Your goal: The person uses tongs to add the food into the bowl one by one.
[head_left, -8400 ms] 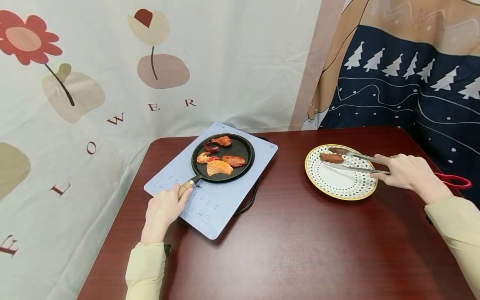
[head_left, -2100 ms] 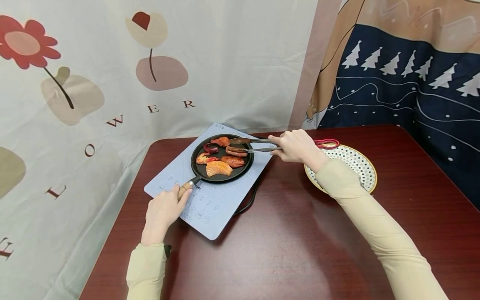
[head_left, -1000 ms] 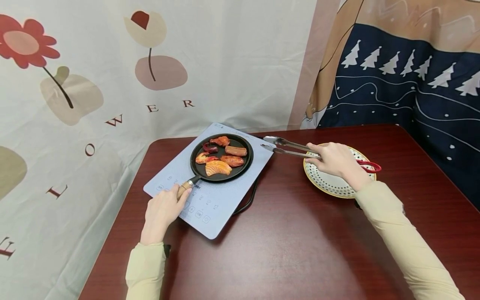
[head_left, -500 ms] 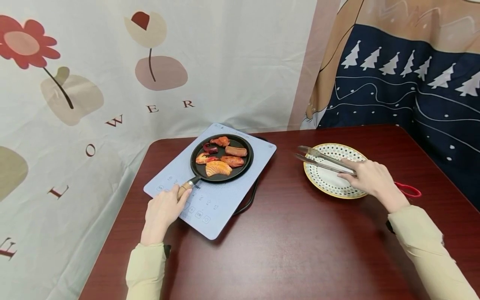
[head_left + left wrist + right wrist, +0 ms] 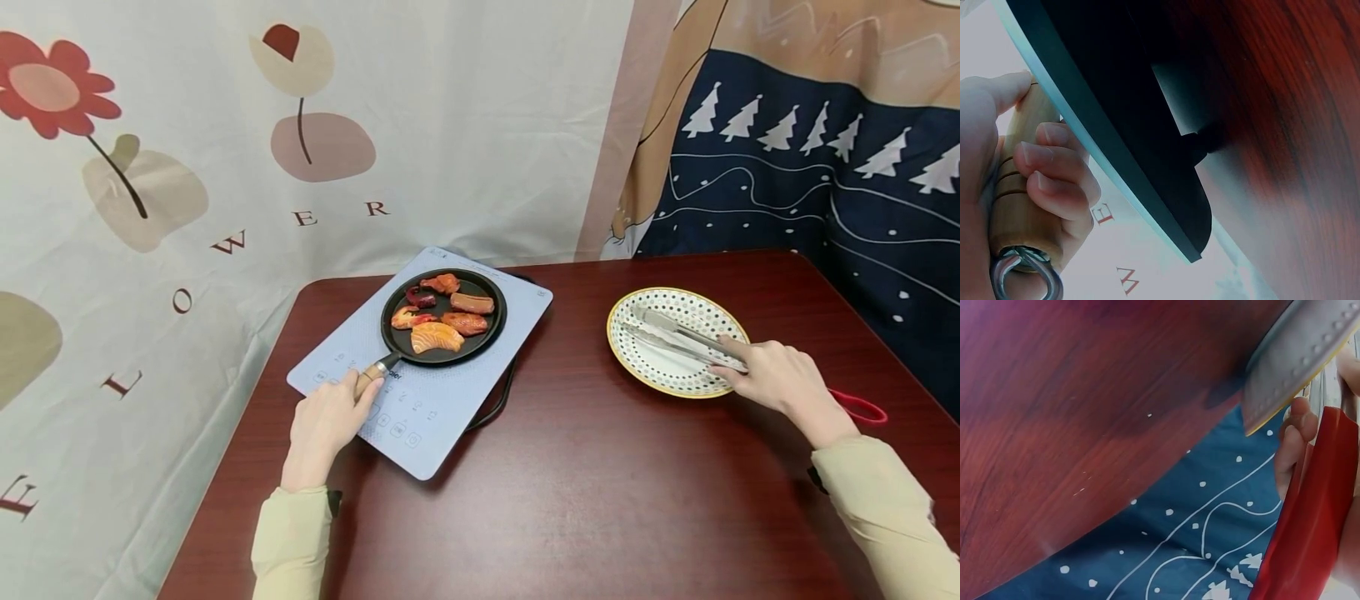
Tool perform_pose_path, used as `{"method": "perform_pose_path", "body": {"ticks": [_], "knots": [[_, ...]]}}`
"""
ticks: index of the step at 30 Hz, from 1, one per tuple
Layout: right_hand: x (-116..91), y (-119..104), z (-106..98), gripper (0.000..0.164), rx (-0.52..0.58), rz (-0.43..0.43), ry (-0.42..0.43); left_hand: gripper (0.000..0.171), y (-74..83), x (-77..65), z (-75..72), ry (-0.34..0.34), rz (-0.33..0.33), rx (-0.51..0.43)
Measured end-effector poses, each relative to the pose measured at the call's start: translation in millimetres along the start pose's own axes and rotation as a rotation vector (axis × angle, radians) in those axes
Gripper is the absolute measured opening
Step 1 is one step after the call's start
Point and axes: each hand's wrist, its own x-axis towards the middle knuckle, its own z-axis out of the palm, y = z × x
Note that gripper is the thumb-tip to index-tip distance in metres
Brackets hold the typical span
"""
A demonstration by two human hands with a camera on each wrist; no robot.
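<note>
My left hand grips the wooden handle of a black frying pan, fingers curled round it in the left wrist view. In the pan lie a salmon slice, a hot dog sausage, a chicken wing, a shrimp, a dark red tentacle piece and a reddish drumstick-like piece. My right hand holds metal tongs with a red handle. Nothing is between the tong tips, which are over the dotted plate.
The pan stands on a pale blue induction cooker, with a black cord beside it. All this is on a dark red wooden table. Printed cloths hang behind the table's back and right edges.
The tongs carried the sausage from the plate into the pan and let it go there. My right hand has since moved right with the tongs, back over the plate. My left hand stays put.
</note>
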Motion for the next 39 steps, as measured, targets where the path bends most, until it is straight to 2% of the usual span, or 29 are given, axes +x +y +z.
{"method": "perform_pose_path", "body": {"ticks": [8,20,31,39], "knots": [[-3.5,3.0,0.9,0.056,0.009,0.016,-0.018,0.04,-0.6,0.3,0.5,0.014,0.003,0.006],[-3.2,6.2,0.1,0.068,0.033,0.045,-0.072,0.04,-0.6,0.2,1.3,0.018,0.012,0.009],[-0.3,6.2,-5.9,0.095,0.003,0.101,-0.161,0.04,-1.3,-0.2,2.1,0.025,0.022,0.008],[-1.0,7.0,-8.6,0.098,-0.016,0.117,-0.167,0.04,-0.9,-0.4,1.5,0.028,0.024,0.011]]}}
